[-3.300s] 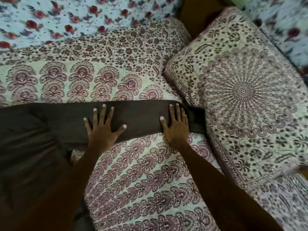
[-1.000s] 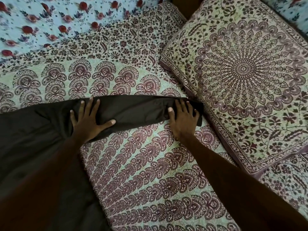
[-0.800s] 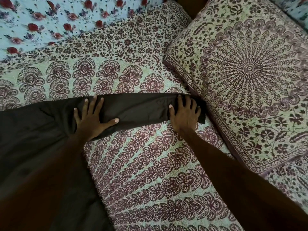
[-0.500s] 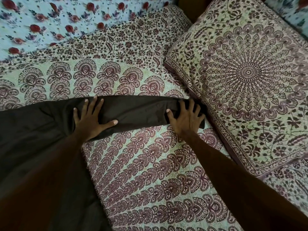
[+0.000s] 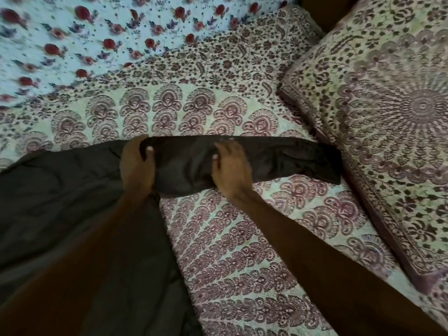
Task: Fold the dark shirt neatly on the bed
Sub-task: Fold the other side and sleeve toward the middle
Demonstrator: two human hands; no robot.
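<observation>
Soft, light and limp by the look of it, the dark shirt [image 5: 60, 190] is lying on the bed [image 5: 242, 238], the left grip [image 5: 137, 166] grasping its sleeve [image 5: 278, 156] near the shoulder, a sound hold, the right grip [image 5: 230, 166] pressing flat-fingered mid-sleeve.

A mandala-printed pillow [image 5: 400, 117] is laid along the right edge of the bed [image 5: 242, 251]; a blue floral cloth [image 5: 97, 32] is spread at its far left corner.

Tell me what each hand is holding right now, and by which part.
Left hand grips the dark shirt where its sleeve meets the body. Right hand lies on the sleeve's middle; a grip there cannot be told.
</observation>
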